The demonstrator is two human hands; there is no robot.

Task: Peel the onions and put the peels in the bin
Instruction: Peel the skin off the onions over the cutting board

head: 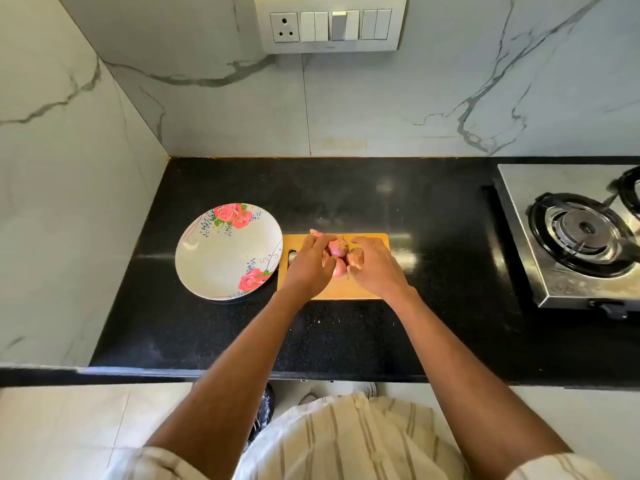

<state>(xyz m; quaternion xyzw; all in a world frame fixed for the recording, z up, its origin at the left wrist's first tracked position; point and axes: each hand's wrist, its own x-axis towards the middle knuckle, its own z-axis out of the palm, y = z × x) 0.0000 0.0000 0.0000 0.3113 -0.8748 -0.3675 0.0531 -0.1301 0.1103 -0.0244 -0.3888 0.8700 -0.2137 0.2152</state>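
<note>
Several small pink-red onions [338, 248] lie bunched together on a wooden cutting board [356, 289] in the middle of the black counter. My left hand [309, 266] reaches over the left side of the bunch, its fingers curled against the onions. My right hand [372, 268] comes in from the right, its fingers bent around a brownish onion [356, 257]. Parts of the onions are hidden under both hands. No bin is in view.
A white plate [221, 254] with red rose prints lies just left of the board. A steel gas stove [575, 233] stands at the right end of the black counter [207, 334]. Marble walls close the back and left; a switch panel [330, 24] hangs above.
</note>
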